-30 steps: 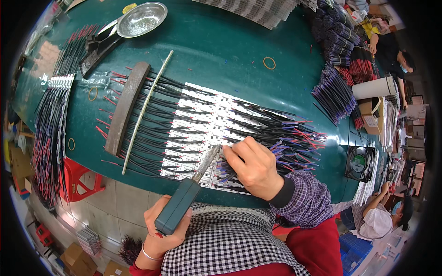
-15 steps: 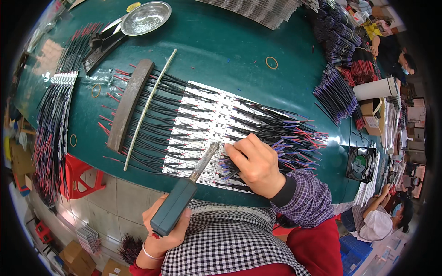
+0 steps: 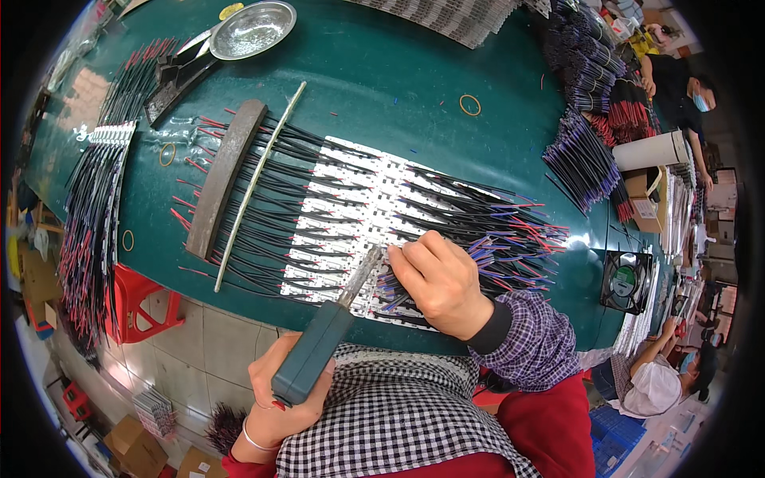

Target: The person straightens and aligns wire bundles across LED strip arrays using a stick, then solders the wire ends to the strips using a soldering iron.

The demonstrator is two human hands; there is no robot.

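Note:
My left hand (image 3: 288,390) is closed round the dark green handle of a soldering iron (image 3: 315,350). The iron slants up to the right, its metal tip at the middle strip of a panel of white circuit boards (image 3: 339,187). Just right of the tip, my right hand (image 3: 442,283) is pinched low over the boards on a wire, whose end the fingers hide. Black wires (image 3: 263,195) run left from the panel. More black wires with blue and red ends (image 3: 510,231) fan out to the right, partly under my right hand.
A dark bar (image 3: 227,179) and a thin pale rod (image 3: 261,183) lie across the left wires. A metal dish (image 3: 253,32) stands far left, wired boards (image 3: 111,135) below it. Wire bundles (image 3: 586,163) and a small fan (image 3: 626,282) are at right. Co-workers (image 3: 677,92) sit beyond.
My left hand and the iron's handle have shifted slightly right, while the tip stays beside my right fingers. My right hand is almost still. A co-worker at the far right has moved an arm.

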